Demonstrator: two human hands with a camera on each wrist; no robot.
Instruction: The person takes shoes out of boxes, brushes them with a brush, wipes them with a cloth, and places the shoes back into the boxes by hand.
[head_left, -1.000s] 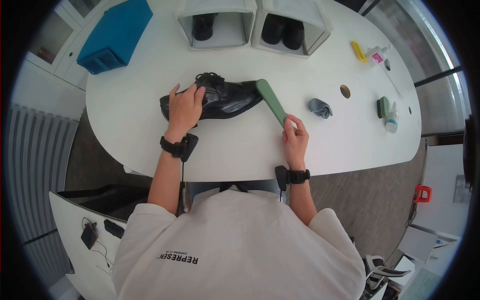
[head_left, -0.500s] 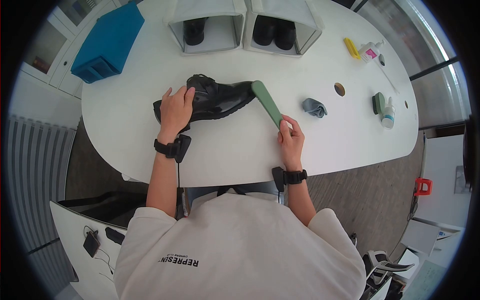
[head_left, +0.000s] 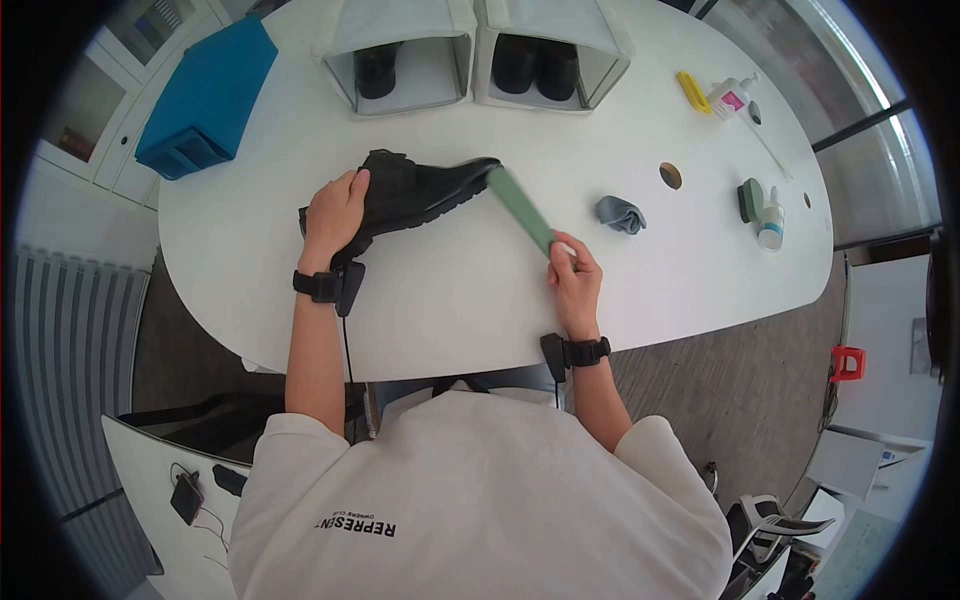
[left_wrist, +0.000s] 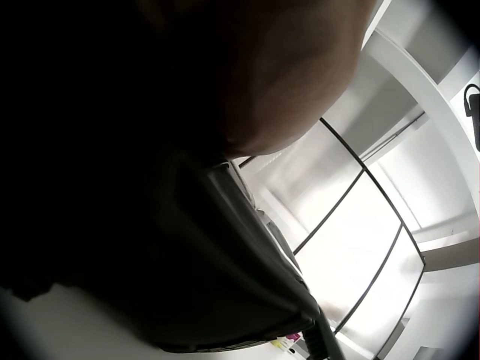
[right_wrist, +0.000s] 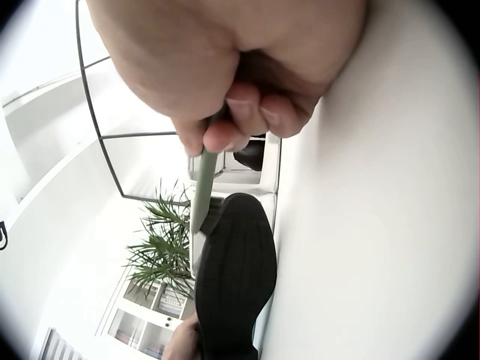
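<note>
My left hand point(head_left: 335, 220) grips a black leather lace-up shoe point(head_left: 405, 200) by its heel end. The toe points right and is raised, with the dark sole point(right_wrist: 238, 277) facing the right wrist camera. Between thumb and fingers, my right hand point(head_left: 577, 280) pinches the handle end of a green brush point(head_left: 520, 210). The brush's dark bristles point(right_wrist: 213, 216) are right at the toe tip. In the left wrist view the shoe is a dark shape, and most of the left hand is lost in shadow.
Two white boxes point(head_left: 395, 110) at the back hold black shoes point(head_left: 515, 66). A grey-blue cloth point(head_left: 620, 215) lies to the right, before a table hole point(head_left: 670, 176). Farther right are a second green brush point(head_left: 751, 200), bottles point(head_left: 771, 225) and a yellow item point(head_left: 692, 92). Back left sits a blue case point(head_left: 210, 100).
The shoe has rolled in the left hand, so more of its sole edge shows and the toe sits higher. The brush has stayed at the toe, blurred now by motion.
</note>
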